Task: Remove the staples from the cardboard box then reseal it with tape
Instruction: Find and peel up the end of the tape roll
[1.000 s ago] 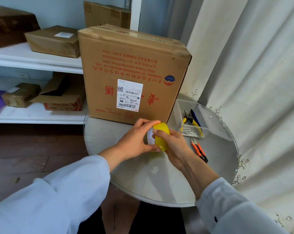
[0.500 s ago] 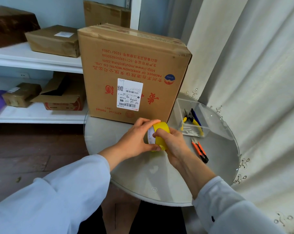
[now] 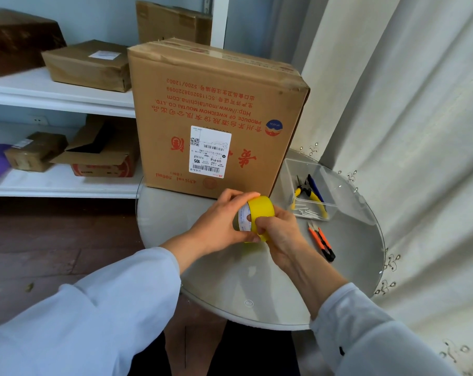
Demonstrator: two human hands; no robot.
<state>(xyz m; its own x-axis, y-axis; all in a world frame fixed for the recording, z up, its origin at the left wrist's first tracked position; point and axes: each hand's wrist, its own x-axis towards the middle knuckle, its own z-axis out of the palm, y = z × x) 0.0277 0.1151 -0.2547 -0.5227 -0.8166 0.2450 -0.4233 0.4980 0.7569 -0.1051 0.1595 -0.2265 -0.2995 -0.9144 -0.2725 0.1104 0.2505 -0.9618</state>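
Note:
A tall brown cardboard box (image 3: pixel 216 104) with red print and a white shipping label stands upside down at the back of the round glass table (image 3: pixel 230 289), its top flaps shut. In front of it my left hand (image 3: pixel 219 225) grips a yellow tape roll (image 3: pixel 259 210) by its side, thumb and fingers wrapped round the rim. My right hand (image 3: pixel 280 234) holds the roll's near edge, fingertips pressed onto the yellow band.
A clear plastic tray (image 3: pixel 325 185) at the right holds yellow-handled pliers (image 3: pixel 310 195) and small metal pieces. Orange-handled snips (image 3: pixel 322 241) lie on the glass beside it. White shelves (image 3: pixel 56 96) with several boxes stand left; a curtain (image 3: pixel 406 131) hangs right.
Both hands stay on the roll in the same spot; my right fingers shift slightly on the yellow band. The box has not moved.

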